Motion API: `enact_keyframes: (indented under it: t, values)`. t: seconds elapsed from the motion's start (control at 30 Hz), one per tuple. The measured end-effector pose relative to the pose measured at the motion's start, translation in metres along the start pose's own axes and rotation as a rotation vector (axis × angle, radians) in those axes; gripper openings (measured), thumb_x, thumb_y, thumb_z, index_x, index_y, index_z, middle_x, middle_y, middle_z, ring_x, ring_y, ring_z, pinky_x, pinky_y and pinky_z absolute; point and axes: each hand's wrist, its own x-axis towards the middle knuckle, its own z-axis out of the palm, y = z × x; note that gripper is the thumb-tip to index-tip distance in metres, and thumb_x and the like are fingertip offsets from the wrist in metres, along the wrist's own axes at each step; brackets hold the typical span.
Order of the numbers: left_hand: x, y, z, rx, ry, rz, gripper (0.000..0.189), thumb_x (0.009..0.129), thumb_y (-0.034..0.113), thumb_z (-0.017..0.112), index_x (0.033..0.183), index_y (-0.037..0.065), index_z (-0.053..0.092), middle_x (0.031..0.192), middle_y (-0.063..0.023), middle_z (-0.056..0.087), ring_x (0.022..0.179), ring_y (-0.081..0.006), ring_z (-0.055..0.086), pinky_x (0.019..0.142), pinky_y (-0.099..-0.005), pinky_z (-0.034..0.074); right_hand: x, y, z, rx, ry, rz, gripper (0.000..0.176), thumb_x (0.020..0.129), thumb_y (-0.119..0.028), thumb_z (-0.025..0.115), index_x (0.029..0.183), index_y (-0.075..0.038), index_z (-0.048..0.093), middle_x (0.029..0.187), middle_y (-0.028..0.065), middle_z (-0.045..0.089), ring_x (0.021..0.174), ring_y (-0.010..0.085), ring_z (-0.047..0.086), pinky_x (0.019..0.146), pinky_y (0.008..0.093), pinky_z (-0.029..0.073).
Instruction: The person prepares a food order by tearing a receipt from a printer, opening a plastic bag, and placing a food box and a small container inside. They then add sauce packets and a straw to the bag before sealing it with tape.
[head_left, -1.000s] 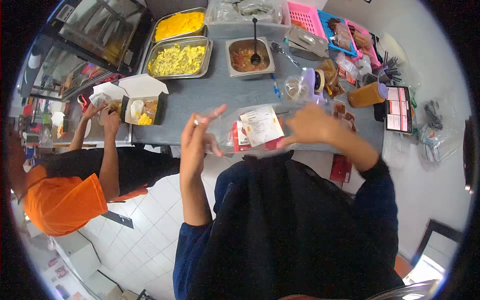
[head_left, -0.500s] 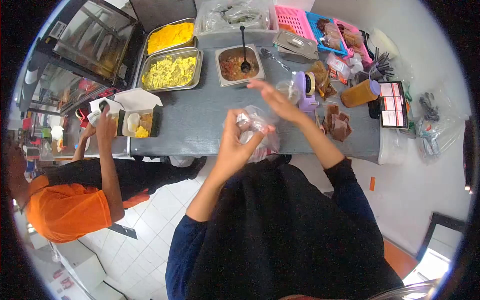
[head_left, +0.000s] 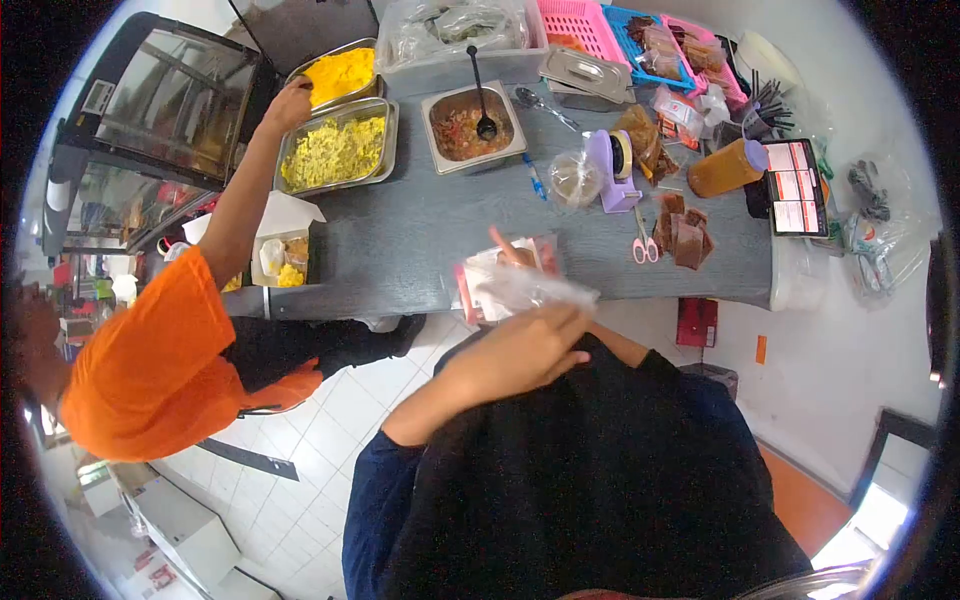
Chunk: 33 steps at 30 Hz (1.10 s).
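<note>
Clear plastic bag [head_left: 535, 288] | axis: left-right, right end nearer wearer | left hand [head_left: 520, 355]: grip on bag | right hand [head_left: 515, 252]: cannot tell

Your right hand [head_left: 515, 252] is mostly hidden behind your left forearm and the motion-blurred clear bag [head_left: 535, 290]; the bag's printing is unreadable.
</note>
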Motion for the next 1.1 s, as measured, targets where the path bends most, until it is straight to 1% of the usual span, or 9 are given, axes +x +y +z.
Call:
enact_keyframes:
  t: [0.07, 0.13, 0.23, 0.33, 0.5, 0.57, 0.73, 0.83, 1.1]
  values:
    - [-0.002, 0.011, -0.014, 0.093, -0.254, -0.175, 0.049, 0.076, 0.035, 0.068, 0.110, 0.002, 0.054, 0.109, -0.0206, 0.055, 0.105, -0.0352, 0.052, 0.092, -0.0405, 0.040, 0.000, 0.013, 0.004, -0.016, -0.012, 0.084, 0.066, 0.076, -0.055, 0.054, 0.121, -0.008, 0.046, 0.116, 0.0127, 0.052, 0.109, 0.0287, 0.049, 0.096, 0.0421, 0.033]
    - [-0.014, -0.012, -0.031, 0.172, 0.242, -0.126, 0.062, 0.070, 0.040, 0.072, 0.116, 0.003, 0.053, 0.114, -0.0191, 0.055, 0.107, -0.0363, 0.051, 0.093, -0.0433, 0.039, 0.009, 0.016, -0.011, -0.084, -0.046, 0.187, 0.060, 0.075, -0.051, 0.056, 0.116, -0.008, 0.049, 0.112, 0.0115, 0.054, 0.108, 0.0283, 0.049, 0.095, 0.0421, 0.034]
    - [-0.015, -0.076, -0.014, 0.531, 0.241, -0.147, 0.083, 0.066, 0.039, 0.074, 0.132, 0.007, 0.035, 0.132, -0.0184, 0.040, 0.122, -0.0327, 0.040, 0.102, -0.0434, 0.029, 0.025, 0.022, -0.025, -0.297, -0.142, 0.318, 0.052, 0.075, -0.046, 0.060, 0.110, -0.009, 0.055, 0.107, 0.0098, 0.056, 0.106, 0.0277, 0.050, 0.094, 0.0420, 0.035]
    - [-0.002, -0.147, 0.033, 0.654, 0.061, -0.058, 0.099, 0.059, 0.042, 0.077, 0.137, 0.008, 0.026, 0.137, -0.0187, 0.033, 0.126, -0.0345, 0.034, 0.108, -0.0438, 0.019, 0.041, 0.016, -0.022, -0.801, -0.080, -0.282, 0.046, 0.074, -0.050, 0.060, 0.092, -0.008, 0.062, 0.099, 0.0072, 0.058, 0.101, 0.0239, 0.052, 0.093, 0.0420, 0.036]
    - [0.047, -0.206, 0.107, 1.145, 0.286, 0.123, 0.107, 0.052, 0.046, 0.079, 0.137, 0.007, 0.027, 0.137, -0.0168, 0.034, 0.123, -0.0337, 0.037, 0.110, -0.0422, 0.016, 0.035, -0.028, -0.034, -0.841, -0.013, -0.295, 0.038, 0.069, -0.035, 0.063, 0.096, -0.009, 0.059, 0.096, 0.0077, 0.052, 0.098, 0.0293, 0.047, 0.097, 0.0436, 0.030]
    - [0.038, -0.175, 0.096, -0.288, 0.300, 0.288, 0.095, 0.064, 0.047, 0.072, 0.138, 0.008, 0.027, 0.135, -0.0141, 0.036, 0.123, -0.0291, 0.039, 0.110, -0.0399, 0.014, 0.023, -0.042, -0.047, -0.623, 0.015, -0.202, 0.052, 0.068, -0.039, 0.068, 0.110, -0.010, 0.053, 0.110, 0.0097, 0.048, 0.109, 0.0313, 0.041, 0.096, 0.0436, 0.032]
    - [0.036, -0.146, 0.038, -0.570, 0.420, -0.160, 0.041, 0.094, 0.040, 0.037, 0.112, 0.006, 0.050, 0.109, -0.0105, 0.054, 0.115, -0.0218, 0.046, 0.107, -0.0361, 0.021, -0.025, -0.042, -0.110, -0.100, 0.640, 0.040, 0.070, 0.073, -0.037, 0.069, 0.130, -0.013, 0.036, 0.127, 0.0174, 0.039, 0.118, 0.0355, 0.039, 0.099, 0.0421, 0.031]
    - [0.029, -0.120, -0.010, -1.052, 0.661, -0.091, 0.040, 0.095, 0.044, 0.036, 0.094, 0.008, 0.054, 0.097, -0.0055, 0.057, 0.102, -0.0184, 0.053, 0.098, -0.0326, 0.033, -0.039, -0.007, -0.123, -0.761, 0.634, -0.252, 0.078, 0.075, -0.031, 0.069, 0.136, -0.017, 0.023, 0.132, 0.0209, 0.034, 0.119, 0.0375, 0.039, 0.099, 0.0429, 0.032]
    - [0.030, -0.048, -0.056, -1.090, 0.862, -0.655, 0.052, 0.092, 0.043, 0.043, 0.117, -0.002, 0.050, 0.102, -0.0113, 0.060, 0.087, -0.0190, 0.060, 0.078, -0.0323, 0.048, 0.030, -0.077, -0.103, -0.288, 0.317, -0.421, 0.098, 0.063, -0.034, 0.078, 0.138, -0.012, 0.019, 0.140, 0.0226, 0.023, 0.128, 0.0384, 0.028, 0.104, 0.0472, 0.025]
